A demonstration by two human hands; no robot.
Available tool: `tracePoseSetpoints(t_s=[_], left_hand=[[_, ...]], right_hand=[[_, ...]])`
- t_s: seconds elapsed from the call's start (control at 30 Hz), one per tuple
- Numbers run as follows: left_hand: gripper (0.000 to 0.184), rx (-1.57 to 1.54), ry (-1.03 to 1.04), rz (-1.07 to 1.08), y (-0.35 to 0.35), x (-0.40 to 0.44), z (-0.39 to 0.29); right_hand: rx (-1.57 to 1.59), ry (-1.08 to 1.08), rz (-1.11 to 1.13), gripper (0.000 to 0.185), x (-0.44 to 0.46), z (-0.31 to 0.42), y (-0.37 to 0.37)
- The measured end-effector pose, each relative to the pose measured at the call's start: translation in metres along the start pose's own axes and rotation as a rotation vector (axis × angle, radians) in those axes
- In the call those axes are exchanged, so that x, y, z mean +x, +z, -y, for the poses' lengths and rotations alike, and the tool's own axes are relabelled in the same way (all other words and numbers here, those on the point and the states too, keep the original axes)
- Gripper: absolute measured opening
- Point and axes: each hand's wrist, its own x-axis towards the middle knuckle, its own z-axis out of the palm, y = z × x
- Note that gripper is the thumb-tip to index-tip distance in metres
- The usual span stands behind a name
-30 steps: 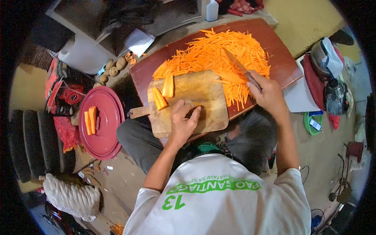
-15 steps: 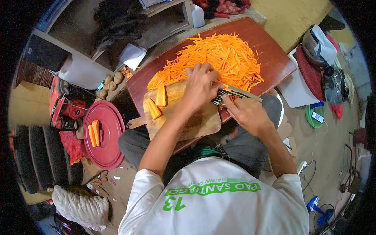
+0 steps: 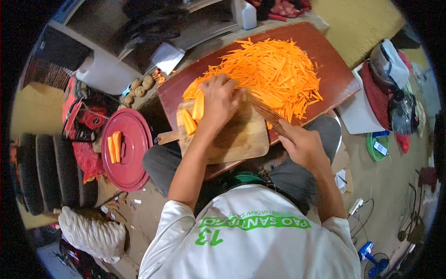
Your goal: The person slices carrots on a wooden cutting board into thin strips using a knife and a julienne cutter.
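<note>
My right hand point(image 3: 303, 145) is closed round the handle end of a knife point(image 3: 268, 112), whose blade points up and left over the board's right edge. The blade is wide and looks brownish. My left hand point(image 3: 219, 100) is over the upper part of the wooden cutting board point(image 3: 232, 145), its fingers bent and blurred by motion; whether they hold anything is hidden. Two thick carrot pieces point(image 3: 189, 122) lie at the board's left side, close to my left wrist. Beyond both hands spreads a large heap of carrot sticks point(image 3: 274, 74) on a dark red table point(image 3: 337, 81).
On the left, more carrot pieces point(image 3: 114, 147) rest on a round red lid point(image 3: 132, 169). Several potatoes point(image 3: 139, 88) sit beyond the table's left edge. A white bottle point(image 3: 249, 16) stands behind the table. To the right is a green basket point(image 3: 376, 148) with a phone in it.
My left hand has moved left, away from the knife, towards the carrot pieces. The knife has turned, its blade now angled more steeply up and left. The whole view has shifted slightly.
</note>
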Motion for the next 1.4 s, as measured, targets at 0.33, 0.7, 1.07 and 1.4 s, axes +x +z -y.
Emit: tracePoseSetpoints(t_s=[0.33, 0.7, 1.07, 1.4], left_hand=[[0.034, 0.085, -0.466, 0.22, -0.043, -0.052, 0.068], [0.027, 0.019, -0.363, -0.027, -0.031, -0.07, 0.056], [0.045, -0.015, -0.295, -0.089, -0.054, -0.067, 0.044], [0.042, -0.411, -0.461, 0.26, -0.031, -0.108, -0.044]], right_hand=[[0.958, 0.667, 0.218, 0.043, 0.003, 0.037, 0.025], [0.895, 0.584, 0.167, 0.043, -0.005, 0.04, 0.04], [0.893, 0.683, 0.228, 0.043, -0.006, 0.041, 0.036], [0.803, 0.548, 0.249, 0.043, 0.003, 0.042, 0.041]])
